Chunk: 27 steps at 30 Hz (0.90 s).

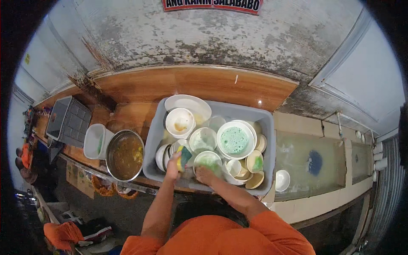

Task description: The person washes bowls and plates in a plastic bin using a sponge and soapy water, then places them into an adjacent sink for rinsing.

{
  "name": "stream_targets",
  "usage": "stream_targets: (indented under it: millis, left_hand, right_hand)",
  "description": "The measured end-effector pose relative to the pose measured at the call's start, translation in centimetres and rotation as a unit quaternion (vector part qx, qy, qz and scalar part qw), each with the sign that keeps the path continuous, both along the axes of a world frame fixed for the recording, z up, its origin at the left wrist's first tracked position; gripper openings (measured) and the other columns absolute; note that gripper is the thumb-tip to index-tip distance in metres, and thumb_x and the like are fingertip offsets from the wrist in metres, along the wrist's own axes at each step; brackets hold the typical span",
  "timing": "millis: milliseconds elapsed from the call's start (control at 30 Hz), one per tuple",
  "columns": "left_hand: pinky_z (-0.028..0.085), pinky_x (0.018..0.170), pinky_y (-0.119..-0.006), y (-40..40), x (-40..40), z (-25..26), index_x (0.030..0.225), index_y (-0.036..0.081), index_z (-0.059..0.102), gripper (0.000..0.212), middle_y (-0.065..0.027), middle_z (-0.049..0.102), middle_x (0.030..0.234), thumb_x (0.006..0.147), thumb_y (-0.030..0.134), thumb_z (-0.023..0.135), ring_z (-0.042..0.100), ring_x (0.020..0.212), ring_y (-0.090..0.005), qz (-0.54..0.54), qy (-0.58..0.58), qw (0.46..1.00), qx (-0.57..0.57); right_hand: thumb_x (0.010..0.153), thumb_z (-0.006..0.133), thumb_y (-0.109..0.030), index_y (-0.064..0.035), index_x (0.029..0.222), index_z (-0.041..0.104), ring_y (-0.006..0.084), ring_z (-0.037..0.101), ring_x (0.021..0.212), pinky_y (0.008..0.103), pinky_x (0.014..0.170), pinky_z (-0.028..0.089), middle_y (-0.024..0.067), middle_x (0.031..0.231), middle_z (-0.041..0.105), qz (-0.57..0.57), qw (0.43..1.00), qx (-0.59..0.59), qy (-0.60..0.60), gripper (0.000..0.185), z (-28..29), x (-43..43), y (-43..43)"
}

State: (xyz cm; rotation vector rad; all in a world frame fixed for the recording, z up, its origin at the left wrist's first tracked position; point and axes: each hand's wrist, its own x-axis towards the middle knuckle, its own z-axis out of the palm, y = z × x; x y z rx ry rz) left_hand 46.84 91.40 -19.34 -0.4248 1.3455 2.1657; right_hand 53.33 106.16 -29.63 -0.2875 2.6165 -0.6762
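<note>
My left hand grips a yellow-and-green scrubbing sponge over the near left part of a grey plastic tub. Stacked white bowls stand just left of it. My right hand is at the near rim of a foamy bowl; its fingers are partly hidden, so its grip is unclear. Behind that bowl sits another container with suds. A larger white tub of green soapy water rests to the right. Several small cream bowls are piled at the tub's near right.
Left of the tub are a metal pot of brown liquid and scraps, a white bin and a grey crate. A tiled basin of cloudy water lies right, with a white bowl at its edge. Other people are at lower left.
</note>
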Motion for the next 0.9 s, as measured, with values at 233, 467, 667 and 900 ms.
stream_targets:
  millis: [233,467,667,900]
  left_hand:
    - [0.053,0.077,-0.033,-1.2,-0.5,1.7,0.116,0.004,0.056,0.032,-0.0097,0.063,0.103,0.089,0.021,0.055,0.063,0.091,-0.0217,0.057,-0.001,0.993,0.103]
    - [0.050,0.090,-0.040,6.3,0.6,8.4,0.123,0.002,0.054,0.040,-0.0142,0.059,0.120,0.092,0.027,0.047,0.060,0.106,-0.0259,-0.134,0.160,0.971,-0.118]
    - [0.046,0.095,-0.048,9.2,-2.0,2.2,0.130,0.005,0.048,0.052,-0.0172,0.055,0.128,0.096,0.040,0.034,0.057,0.110,-0.0317,-0.037,-0.060,0.954,0.292]
    - [0.047,0.084,-0.044,11.2,-5.8,2.8,0.127,0.001,0.050,0.041,-0.0231,0.063,0.104,0.088,0.015,0.050,0.060,0.100,-0.0342,-0.340,0.405,0.685,-0.501]
  right_hand:
    - [0.084,0.055,-0.020,0.0059,0.096,0.063,0.0415,0.061,0.086,0.0490,0.079,0.047,0.0242,0.084,0.065,-0.346,0.868,-0.351,-0.062,0.030,7.2,-0.5,5.6]
    - [0.093,0.056,-0.039,0.0027,0.087,0.064,0.0210,0.063,0.073,0.0398,0.066,0.050,0.0086,0.079,0.064,-0.174,0.905,0.112,0.372,0.043,7.4,-0.3,8.6]
    - [0.094,0.050,-0.044,0.0075,0.111,0.057,0.0234,0.062,0.100,0.0354,0.078,0.054,0.0181,0.105,0.063,-0.540,0.500,-0.669,0.104,0.055,20.0,-0.9,7.6]
    - [0.074,0.074,-0.053,0.0110,0.090,0.065,0.0190,0.062,0.070,0.0351,0.065,0.050,0.0134,0.081,0.066,-0.511,0.710,-0.484,-0.035,0.066,16.7,-0.8,11.6]
